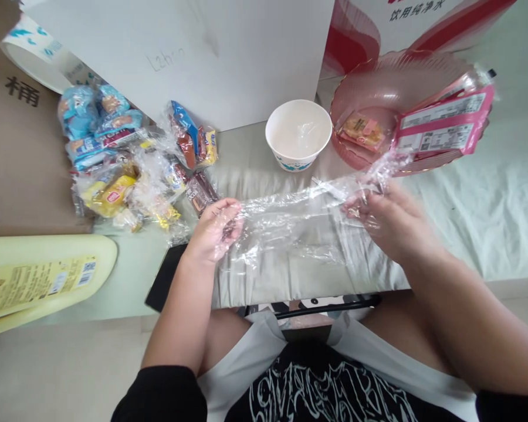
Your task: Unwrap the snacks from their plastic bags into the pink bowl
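A sheet of clear plastic film (pixel 286 228) is stretched between my two hands above the cloth-covered surface. My left hand (pixel 220 228) grips its left end, fingers curled round it. At the other end my right hand (pixel 387 217) has the film bunched in its fingers, slightly blurred. Just beyond the film stands a white paper cup (pixel 298 138), upright, with a small clear scrap inside. To its right, a pink translucent bowl (pixel 374 73) holds a wrapped snack (pixel 363 132) and a pink package with white labels (pixel 444 126).
Many wrapped snacks (pixel 114 193) lie heaped on the left, near a tipped paper tub (pixel 39 55). A white box (pixel 246 64) and a red-and-white box (pixel 422 29) stand behind. A yellow bottle (pixel 48 278) and a dark flat object (pixel 165 278) are at the near left.
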### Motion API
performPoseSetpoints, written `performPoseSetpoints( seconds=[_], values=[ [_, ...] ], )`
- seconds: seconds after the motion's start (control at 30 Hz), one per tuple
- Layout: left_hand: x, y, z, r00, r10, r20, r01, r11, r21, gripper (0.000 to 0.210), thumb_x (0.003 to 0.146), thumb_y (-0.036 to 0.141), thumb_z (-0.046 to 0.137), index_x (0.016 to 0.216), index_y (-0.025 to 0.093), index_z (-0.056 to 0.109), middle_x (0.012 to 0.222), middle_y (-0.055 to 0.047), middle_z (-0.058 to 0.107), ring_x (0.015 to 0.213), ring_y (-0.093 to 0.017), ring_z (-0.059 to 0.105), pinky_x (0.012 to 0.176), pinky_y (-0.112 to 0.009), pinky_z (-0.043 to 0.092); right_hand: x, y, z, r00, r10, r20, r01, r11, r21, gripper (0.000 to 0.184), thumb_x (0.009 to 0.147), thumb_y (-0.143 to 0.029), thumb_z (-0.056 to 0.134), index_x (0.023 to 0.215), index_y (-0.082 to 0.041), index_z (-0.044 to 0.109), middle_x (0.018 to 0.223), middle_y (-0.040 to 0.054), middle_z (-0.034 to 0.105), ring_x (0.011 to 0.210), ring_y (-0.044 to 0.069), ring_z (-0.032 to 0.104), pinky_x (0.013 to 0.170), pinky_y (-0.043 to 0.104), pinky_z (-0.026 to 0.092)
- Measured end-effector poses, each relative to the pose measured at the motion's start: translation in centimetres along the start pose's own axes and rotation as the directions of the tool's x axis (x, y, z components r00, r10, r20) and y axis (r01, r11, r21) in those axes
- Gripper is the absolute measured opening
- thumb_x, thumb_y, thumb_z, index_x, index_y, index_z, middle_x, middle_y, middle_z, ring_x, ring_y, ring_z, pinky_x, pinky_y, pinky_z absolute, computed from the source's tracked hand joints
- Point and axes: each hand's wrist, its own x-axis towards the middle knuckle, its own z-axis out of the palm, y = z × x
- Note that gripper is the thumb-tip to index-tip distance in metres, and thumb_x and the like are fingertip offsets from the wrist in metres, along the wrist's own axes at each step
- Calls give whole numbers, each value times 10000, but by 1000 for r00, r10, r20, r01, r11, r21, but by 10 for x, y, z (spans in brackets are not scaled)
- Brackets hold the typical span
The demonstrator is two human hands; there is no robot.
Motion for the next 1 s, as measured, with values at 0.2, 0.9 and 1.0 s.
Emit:
performPoseSetpoints(
  seconds=[0.2, 0.9, 1.0],
  values=[
    [3, 7, -3, 999, -17, 44, 27, 970, -243, 286, 766, 382, 802, 700, 184, 607, 433, 89, 407, 315, -22, 321, 316, -140, 233, -4, 4, 4, 997, -78, 13, 79, 982, -171, 298, 806, -440, 792, 941, -238, 619, 693, -40, 676, 605, 137, 680, 598, 288, 579],
    [1, -11, 0, 944, 330, -15, -329, 944, 27, 307, 716, 504, 829, 696, 202, 781, 1052, -87, 684, 989, -190, 630, 755, -249, 555, -5, -16, 13, 928, -152, -341, 173, 984, 32, 297, 860, -235, 686, 947, -352, 428, 556, -122, 470, 337, 81, 312, 338, 251, 196],
    [7, -17, 0, 879, 457, -134, -442, 888, 130, 433, 769, 620, 744, 629, 211, 732, 1167, -89, 637, 1160, -237, 572, 832, -282, 569, -3, -15, 11, 931, -185, -315, 209, 977, 46, 282, 860, -237, 668, 864, -321, 400, 583, -100, 453, 372, 85, 328, 357, 248, 191]
  ],
)
